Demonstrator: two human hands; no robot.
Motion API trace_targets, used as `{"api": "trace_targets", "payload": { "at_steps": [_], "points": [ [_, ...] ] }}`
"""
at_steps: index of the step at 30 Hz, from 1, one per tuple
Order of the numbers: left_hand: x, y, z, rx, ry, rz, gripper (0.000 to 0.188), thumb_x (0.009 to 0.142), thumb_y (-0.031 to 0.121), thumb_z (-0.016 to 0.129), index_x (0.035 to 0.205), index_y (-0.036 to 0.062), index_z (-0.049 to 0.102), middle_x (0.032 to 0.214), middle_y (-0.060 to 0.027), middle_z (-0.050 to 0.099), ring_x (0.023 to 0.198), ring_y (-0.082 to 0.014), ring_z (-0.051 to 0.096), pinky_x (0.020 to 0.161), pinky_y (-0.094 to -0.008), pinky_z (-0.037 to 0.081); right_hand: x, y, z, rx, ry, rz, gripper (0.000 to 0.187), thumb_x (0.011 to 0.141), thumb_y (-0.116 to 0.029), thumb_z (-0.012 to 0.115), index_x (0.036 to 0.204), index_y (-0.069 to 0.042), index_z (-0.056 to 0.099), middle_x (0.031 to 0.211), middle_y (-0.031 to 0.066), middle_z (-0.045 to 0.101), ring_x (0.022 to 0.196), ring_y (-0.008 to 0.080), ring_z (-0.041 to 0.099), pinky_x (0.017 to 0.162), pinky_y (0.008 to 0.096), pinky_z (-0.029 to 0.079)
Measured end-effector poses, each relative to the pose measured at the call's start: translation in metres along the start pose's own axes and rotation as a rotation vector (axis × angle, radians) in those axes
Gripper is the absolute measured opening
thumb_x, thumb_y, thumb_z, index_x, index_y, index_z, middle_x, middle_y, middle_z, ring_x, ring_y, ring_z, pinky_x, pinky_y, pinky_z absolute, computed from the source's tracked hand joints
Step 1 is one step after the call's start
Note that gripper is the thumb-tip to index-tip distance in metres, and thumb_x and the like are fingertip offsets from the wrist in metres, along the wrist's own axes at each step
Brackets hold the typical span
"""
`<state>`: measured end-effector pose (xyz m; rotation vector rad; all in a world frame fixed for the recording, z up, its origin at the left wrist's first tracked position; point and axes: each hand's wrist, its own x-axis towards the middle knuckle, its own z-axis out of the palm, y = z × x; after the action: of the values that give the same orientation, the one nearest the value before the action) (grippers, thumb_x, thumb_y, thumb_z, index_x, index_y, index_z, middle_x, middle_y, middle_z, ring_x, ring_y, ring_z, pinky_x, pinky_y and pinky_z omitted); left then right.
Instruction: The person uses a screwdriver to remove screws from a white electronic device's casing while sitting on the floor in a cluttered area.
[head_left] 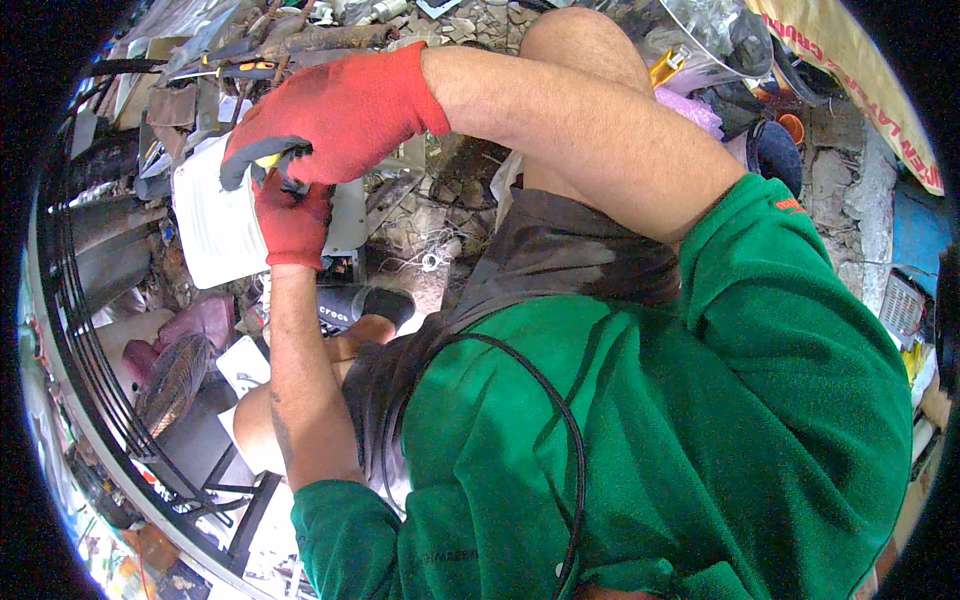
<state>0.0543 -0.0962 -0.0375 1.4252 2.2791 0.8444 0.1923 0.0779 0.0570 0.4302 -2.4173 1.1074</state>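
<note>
The right hand (335,120), in a red glove with dark fingertips, is curled closely around a small yellow thing (268,160), of which only a little part shows. The left hand (293,225) is just below it; its fingers are partly covered, so I cannot tell whether they pinch something. The white panel (212,225) lies behind both hands: its rounded edge reaches out to the left of them, and a smaller part appears right of the left hand. Further left, black bars (80,330) limit the side. Right of the hands, the floor (450,190) is scattered with broken pieces.
</note>
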Motion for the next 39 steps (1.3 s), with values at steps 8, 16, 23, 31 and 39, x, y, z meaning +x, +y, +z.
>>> {"api": "trace_targets", "payload": {
  "at_steps": [8, 16, 23, 31, 39],
  "points": [
    [0.001, -0.015, 0.017, -0.339, 0.086, 0.019, 0.051, 0.084, 0.009, 0.066, 0.131, 0.0052, 0.045, 0.126, -0.0130, 0.055, 0.114, -0.0274, 0.055, 0.097, -0.0414, 0.045, 0.003, 0.006, -0.002, -0.048, -0.116, 0.048, 0.050, 0.078, -0.028, 0.061, 0.126, -0.014, 0.058, 0.117, 0.0160, 0.065, 0.107, 0.0338, 0.061, 0.093, 0.0444, 0.048],
    [0.002, -0.030, 0.010, -0.569, 0.053, -0.014, 0.051, 0.085, 0.005, 0.066, 0.131, 0.0072, 0.044, 0.130, -0.0136, 0.052, 0.115, -0.0280, 0.054, 0.096, -0.0470, 0.046, 0.004, -0.006, 0.001, -0.069, -0.033, 0.036, 0.046, 0.080, -0.024, 0.060, 0.123, -0.011, 0.060, 0.118, 0.0152, 0.063, 0.108, 0.0329, 0.060, 0.096, 0.0410, 0.046],
    [0.003, -0.005, 0.014, -0.287, 0.000, 0.078, 0.051, 0.087, 0.004, 0.064, 0.131, 0.0082, 0.041, 0.130, -0.0122, 0.053, 0.116, -0.0272, 0.055, 0.098, -0.0420, 0.046, 0.000, 0.004, -0.005, -0.038, -0.117, 0.099, 0.045, 0.081, -0.026, 0.060, 0.123, -0.011, 0.060, 0.118, 0.0154, 0.063, 0.109, 0.0325, 0.060, 0.097, 0.0406, 0.046],
    [0.002, -0.020, 0.014, -0.393, 0.068, 0.025, 0.063, 0.080, 0.003, 0.071, 0.133, 0.0068, 0.038, 0.128, -0.0108, 0.054, 0.118, -0.0262, 0.054, 0.100, -0.0405, 0.045, 0.006, 0.002, 0.003, -0.052, -0.049, 0.001, 0.046, 0.080, -0.028, 0.061, 0.123, -0.015, 0.061, 0.116, 0.0128, 0.065, 0.106, 0.0338, 0.062, 0.092, 0.0436, 0.048],
    [0.002, -0.022, 0.013, -0.475, 0.051, -0.024, 0.064, 0.078, -0.006, 0.068, 0.133, 0.0079, 0.038, 0.127, -0.0103, 0.054, 0.113, -0.0274, 0.057, 0.095, -0.0436, 0.049, 0.005, -0.001, 0.002, -0.032, -0.067, 0.022, 0.046, 0.078, -0.028, 0.062, 0.123, -0.016, 0.062, 0.118, 0.0126, 0.065, 0.106, 0.0332, 0.062, 0.092, 0.0436, 0.048]
  ]
}}
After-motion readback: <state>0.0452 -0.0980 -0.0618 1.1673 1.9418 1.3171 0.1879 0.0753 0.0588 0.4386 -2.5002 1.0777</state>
